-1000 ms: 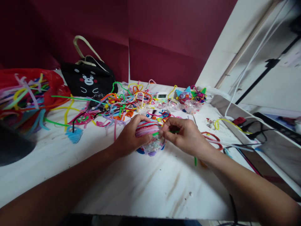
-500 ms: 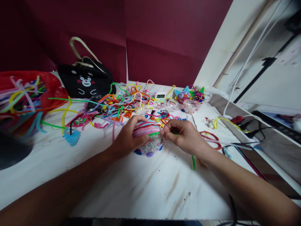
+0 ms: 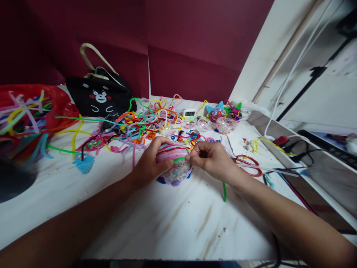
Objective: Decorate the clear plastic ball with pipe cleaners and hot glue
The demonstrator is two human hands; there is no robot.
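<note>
A clear round ball (image 3: 178, 170) filled with small colourful bits rests on the table, its upper part wrapped in rows of pink, red and blue pipe cleaner. Purple and blue pieces ring its lower edge. My left hand (image 3: 153, 160) grips the ball from the left, thumb pressed on its front near a short green stretch. On the right side, my right hand (image 3: 208, 158) pinches a green pipe cleaner (image 3: 224, 192) against the ball; its loose end hangs out below the wrist. The middle of that pipe cleaner is hidden by the hand.
A tangle of pipe cleaners (image 3: 150, 119) lies behind the ball, beside a small digital clock (image 3: 189, 113) and clear plastic shells (image 3: 204, 124). Red-handled scissors (image 3: 248, 165) lie at right. A black bag (image 3: 100, 96) and a red bag of pipe cleaners (image 3: 60, 108) stand at left.
My right hand has shifted slightly left, closer against the ball, and the green loose end has moved left with it. My left hand keeps its hold.
</note>
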